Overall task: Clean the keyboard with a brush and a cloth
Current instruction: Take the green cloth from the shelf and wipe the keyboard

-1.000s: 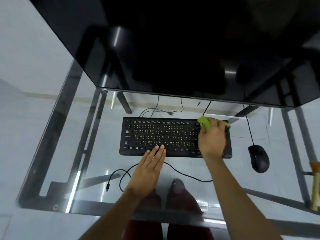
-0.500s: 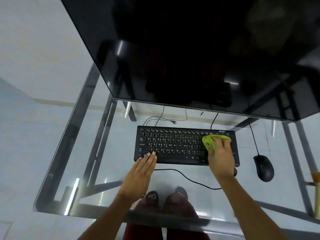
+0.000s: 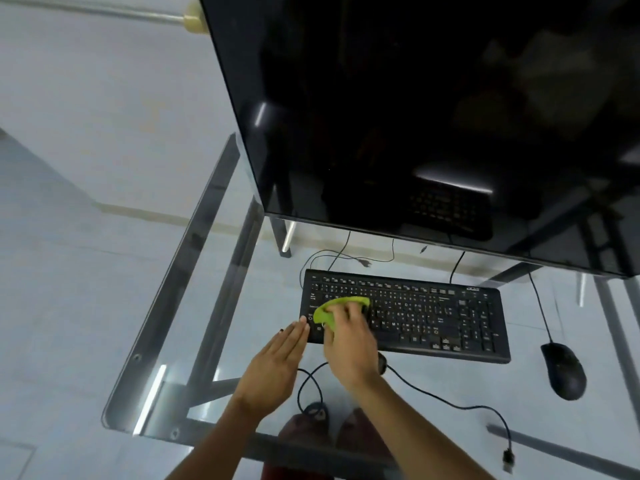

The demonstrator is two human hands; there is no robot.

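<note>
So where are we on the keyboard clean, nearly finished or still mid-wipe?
Mid-wipe. The right hand presses the green cloth on the left end of the keyboard; a second ago it was at the right end, so one pass across the keys looks done. The left hand steadies the near-left corner with flat fingers. No brush is in view, so I cannot tell whether brushing is done.

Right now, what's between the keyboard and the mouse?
Nothing: bare glass tabletop separates the keyboard from the mouse, as the head view shows.
</note>
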